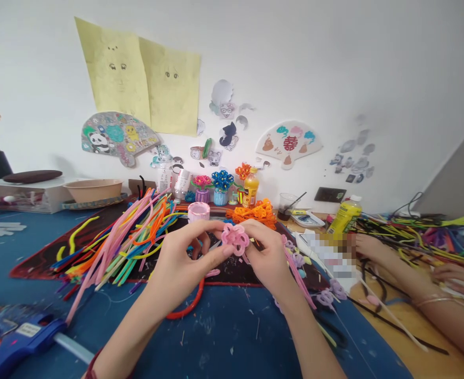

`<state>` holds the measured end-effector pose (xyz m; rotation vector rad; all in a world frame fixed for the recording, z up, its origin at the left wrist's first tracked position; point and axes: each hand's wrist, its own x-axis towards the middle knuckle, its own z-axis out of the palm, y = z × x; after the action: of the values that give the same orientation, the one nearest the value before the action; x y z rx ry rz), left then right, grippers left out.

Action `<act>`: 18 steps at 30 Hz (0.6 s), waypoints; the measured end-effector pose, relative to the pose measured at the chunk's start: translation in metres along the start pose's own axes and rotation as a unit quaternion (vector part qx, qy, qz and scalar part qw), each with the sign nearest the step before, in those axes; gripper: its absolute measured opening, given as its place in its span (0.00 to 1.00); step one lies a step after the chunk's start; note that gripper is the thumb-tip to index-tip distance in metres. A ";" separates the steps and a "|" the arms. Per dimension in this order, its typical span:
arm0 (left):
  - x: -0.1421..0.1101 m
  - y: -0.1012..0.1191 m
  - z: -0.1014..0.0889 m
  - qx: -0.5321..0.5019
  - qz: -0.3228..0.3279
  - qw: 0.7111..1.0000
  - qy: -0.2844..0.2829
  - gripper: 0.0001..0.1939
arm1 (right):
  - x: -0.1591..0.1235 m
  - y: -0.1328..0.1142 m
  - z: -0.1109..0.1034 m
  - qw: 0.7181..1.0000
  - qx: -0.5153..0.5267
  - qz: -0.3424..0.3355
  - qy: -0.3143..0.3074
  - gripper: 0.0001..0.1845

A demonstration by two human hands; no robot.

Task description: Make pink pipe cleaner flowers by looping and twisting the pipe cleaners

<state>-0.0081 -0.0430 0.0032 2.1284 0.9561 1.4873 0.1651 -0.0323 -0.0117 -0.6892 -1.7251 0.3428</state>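
Note:
Between my two hands, above the middle of the dark mat, is a pink pipe-cleaner flower (235, 239) made of small loops. My left hand (190, 250) pinches its left side between thumb and fingers. From the other side my right hand (265, 250) grips it, with some fingers hidden behind the flower. Just beyond the hands stands a pink cup (199, 211). Orange pipe-cleaner flowers (252, 213) lie in a heap behind my right hand. A red ring-shaped strip (188, 310) curves on the table below my left wrist.
Colourful pipe cleaners (125, 231) spread over the mat at left. A blue glue gun (22, 342) lies front left. Small potted pipe-cleaner flowers (221, 187) and bottles line the wall. Another person's hand (374, 250) works at right beside a yellow bottle (344, 216).

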 end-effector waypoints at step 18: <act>-0.004 -0.013 0.011 0.258 0.102 0.960 0.043 0.06 | -0.006 -0.001 0.009 0.982 -0.176 -0.067 0.009 0.05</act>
<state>-0.0024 -0.0352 -0.0121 2.6089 1.3064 1.5640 0.1569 -0.0356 -0.0178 -0.8201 -1.8227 -0.0659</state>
